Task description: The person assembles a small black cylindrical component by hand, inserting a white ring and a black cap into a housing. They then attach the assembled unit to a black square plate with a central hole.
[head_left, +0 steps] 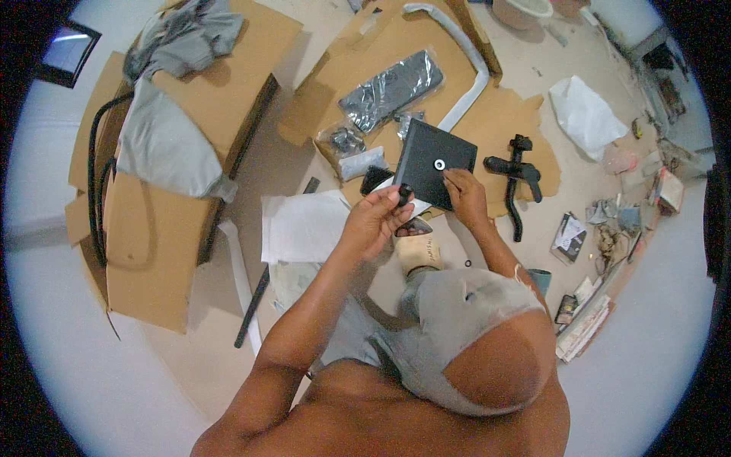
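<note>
A black square shower head (419, 148) lies tilted in front of me, with a white ring-shaped fitting (439, 164) at its middle. Between the thumb and fingers of my left hand (375, 222) is a small black round fitting (404, 192), held near the plate's left edge. My right hand (467, 199) is over the plate's right side, its fingers pinched together just beside the white fitting; anything between them is hidden. To the right, a black mixer tap (520, 169) with a lever and a curved spout lies on flattened cardboard (495, 114).
Beyond the plate are a black rectangular item in clear plastic (392, 90) and a long wrapped tube (464, 84). White paper (301, 225) and a black rod (255, 301) lie left. A large carton (164, 251) carries grey cloth (171, 145). A small black ring (468, 263) lies near my right forearm.
</note>
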`<action>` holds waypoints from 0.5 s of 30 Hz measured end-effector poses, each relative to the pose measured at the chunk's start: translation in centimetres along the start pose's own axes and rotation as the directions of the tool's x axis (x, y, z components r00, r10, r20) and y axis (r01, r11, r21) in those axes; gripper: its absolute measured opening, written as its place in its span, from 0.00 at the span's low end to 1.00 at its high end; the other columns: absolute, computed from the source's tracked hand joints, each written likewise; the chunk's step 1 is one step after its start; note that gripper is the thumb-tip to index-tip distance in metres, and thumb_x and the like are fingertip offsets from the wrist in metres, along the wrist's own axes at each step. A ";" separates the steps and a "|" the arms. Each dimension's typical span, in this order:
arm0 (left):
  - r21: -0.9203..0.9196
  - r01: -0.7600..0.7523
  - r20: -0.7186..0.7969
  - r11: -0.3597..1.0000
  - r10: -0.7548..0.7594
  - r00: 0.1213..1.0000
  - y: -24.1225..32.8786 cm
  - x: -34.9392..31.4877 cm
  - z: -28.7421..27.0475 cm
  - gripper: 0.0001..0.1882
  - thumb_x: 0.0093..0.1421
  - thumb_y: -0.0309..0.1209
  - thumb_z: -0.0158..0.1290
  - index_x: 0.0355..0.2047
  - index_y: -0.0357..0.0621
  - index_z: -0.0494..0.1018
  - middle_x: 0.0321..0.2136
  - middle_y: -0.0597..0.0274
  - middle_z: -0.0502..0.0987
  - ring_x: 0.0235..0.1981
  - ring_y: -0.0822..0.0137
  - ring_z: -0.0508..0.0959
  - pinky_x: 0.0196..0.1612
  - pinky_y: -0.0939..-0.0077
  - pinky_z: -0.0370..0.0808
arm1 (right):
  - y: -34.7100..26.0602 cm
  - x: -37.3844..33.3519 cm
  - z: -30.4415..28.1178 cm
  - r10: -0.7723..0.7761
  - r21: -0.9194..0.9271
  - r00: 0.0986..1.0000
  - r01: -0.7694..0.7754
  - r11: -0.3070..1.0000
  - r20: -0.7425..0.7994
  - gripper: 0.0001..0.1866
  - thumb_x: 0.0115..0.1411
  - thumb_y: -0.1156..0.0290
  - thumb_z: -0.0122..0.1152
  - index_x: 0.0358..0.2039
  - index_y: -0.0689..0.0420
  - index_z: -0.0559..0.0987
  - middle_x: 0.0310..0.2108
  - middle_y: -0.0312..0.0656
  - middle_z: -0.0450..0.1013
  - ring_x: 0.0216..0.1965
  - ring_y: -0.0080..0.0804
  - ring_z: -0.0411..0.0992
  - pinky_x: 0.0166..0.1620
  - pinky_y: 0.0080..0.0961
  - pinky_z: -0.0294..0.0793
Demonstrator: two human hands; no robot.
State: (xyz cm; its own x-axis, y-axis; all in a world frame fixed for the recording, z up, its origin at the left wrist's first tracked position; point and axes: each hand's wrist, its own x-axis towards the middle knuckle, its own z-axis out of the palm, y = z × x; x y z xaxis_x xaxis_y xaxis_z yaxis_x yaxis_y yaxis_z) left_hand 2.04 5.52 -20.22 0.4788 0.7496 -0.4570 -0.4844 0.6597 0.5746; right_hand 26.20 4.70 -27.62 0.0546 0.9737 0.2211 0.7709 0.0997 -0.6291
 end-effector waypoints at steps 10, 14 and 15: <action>-0.008 0.129 -0.106 0.992 -0.129 0.986 -2.2 4.8 0.0 0.14 0.65 0.26 0.52 0.49 0.33 0.69 0.40 0.55 0.77 0.41 0.63 0.80 0.46 0.73 0.81 | -1.1 -1.7 0.3 0.323 0.457 0.931 -0.217 0.863 -0.169 0.10 0.59 0.78 0.60 0.42 0.61 0.83 0.43 0.50 0.74 0.42 0.36 0.75 0.46 0.27 0.74; -0.024 0.133 -0.136 0.991 -0.135 0.981 -3.0 5.8 0.5 0.14 0.65 0.28 0.53 0.48 0.34 0.70 0.39 0.56 0.77 0.40 0.64 0.80 0.45 0.73 0.81 | -3.6 -1.2 -0.8 0.251 0.616 0.966 -0.161 0.771 -0.062 0.06 0.58 0.73 0.61 0.36 0.59 0.82 0.37 0.45 0.79 0.38 0.39 0.77 0.44 0.33 0.76; -0.044 0.116 -0.120 0.992 -0.121 0.985 -3.2 5.9 0.6 0.14 0.65 0.29 0.53 0.48 0.34 0.70 0.39 0.56 0.77 0.40 0.64 0.80 0.45 0.73 0.81 | -4.1 -1.3 -0.9 0.239 0.595 0.968 -0.151 0.790 -0.072 0.06 0.59 0.73 0.61 0.36 0.58 0.82 0.37 0.45 0.79 0.38 0.40 0.77 0.44 0.33 0.76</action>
State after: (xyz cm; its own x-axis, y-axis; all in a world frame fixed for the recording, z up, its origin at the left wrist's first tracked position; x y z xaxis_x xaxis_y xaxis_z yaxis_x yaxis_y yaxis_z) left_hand 6.86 7.80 -24.34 0.4427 0.6654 -0.6010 -0.4570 0.7442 0.4872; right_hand 23.55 2.89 -24.70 0.2827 0.9520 0.1175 0.2233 0.0539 -0.9733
